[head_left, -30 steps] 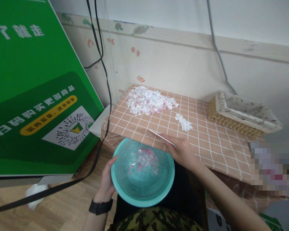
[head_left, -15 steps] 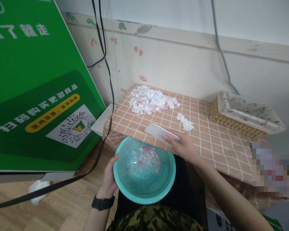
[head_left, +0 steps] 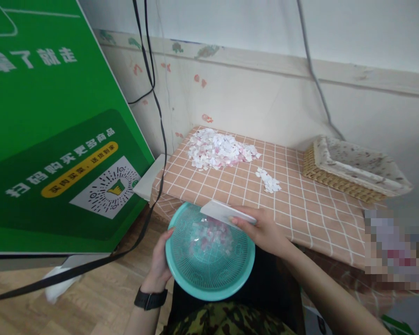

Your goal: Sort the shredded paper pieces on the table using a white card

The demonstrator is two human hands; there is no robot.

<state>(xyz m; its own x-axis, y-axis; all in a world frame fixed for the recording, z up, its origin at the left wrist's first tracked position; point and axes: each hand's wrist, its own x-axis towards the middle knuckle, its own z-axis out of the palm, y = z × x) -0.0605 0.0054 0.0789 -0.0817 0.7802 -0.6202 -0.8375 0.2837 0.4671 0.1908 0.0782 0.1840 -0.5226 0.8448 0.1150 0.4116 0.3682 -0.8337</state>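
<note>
Right hand near checked tablecloth, pale wall behind.

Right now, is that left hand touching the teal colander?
Touching. The head view shows the left hand holding the teal colander at its side, thumb over the rim.

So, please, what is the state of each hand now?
Left hand: closed, holding the turquoise basket by its rim.
Right hand: closed, holding a flat white piece.
</note>
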